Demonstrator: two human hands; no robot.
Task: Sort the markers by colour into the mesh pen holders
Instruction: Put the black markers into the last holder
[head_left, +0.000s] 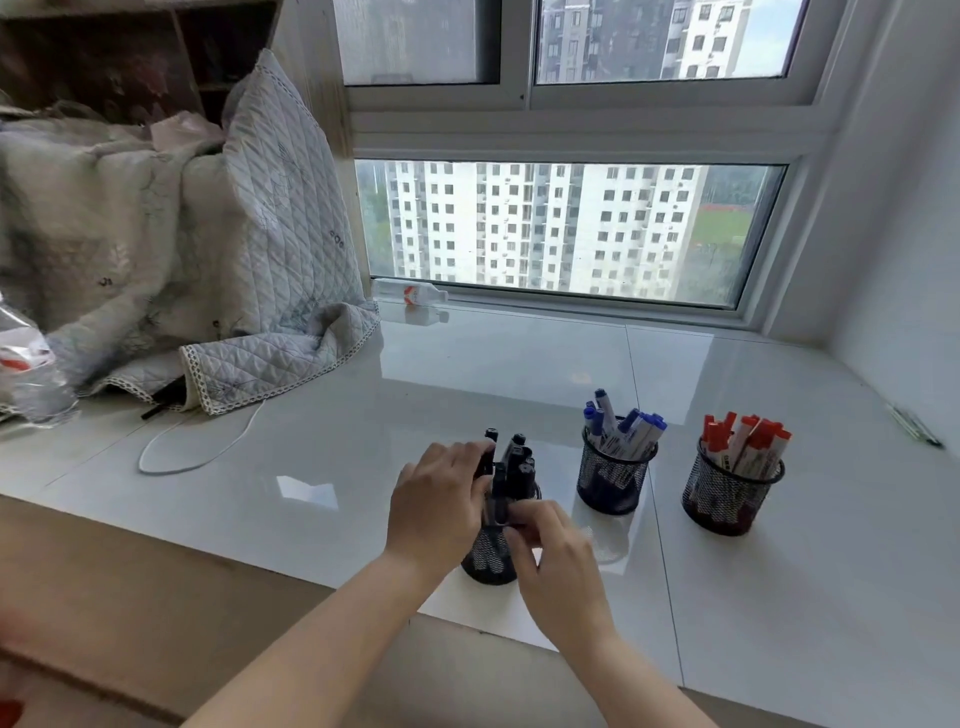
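Three black mesh pen holders stand on the white sill. The left holder (488, 558) carries several black markers (517, 460). My left hand (441, 499) wraps its fingers around the black markers from the left. My right hand (553, 551) pinches at the markers near the holder's rim from the front right. The middle holder (613, 486) is filled with blue-capped markers (631, 428). The right holder (727, 493) has red-capped markers (748, 441). No loose markers lie on the sill near the holders.
A quilted grey blanket (208, 260) is heaped at the left, with a white cable (202, 447) looping out from under it. A plastic bottle (410, 292) lies by the window frame. A crumpled clear bottle (26, 364) sits at far left. The sill's front edge (363, 592) runs below my hands.
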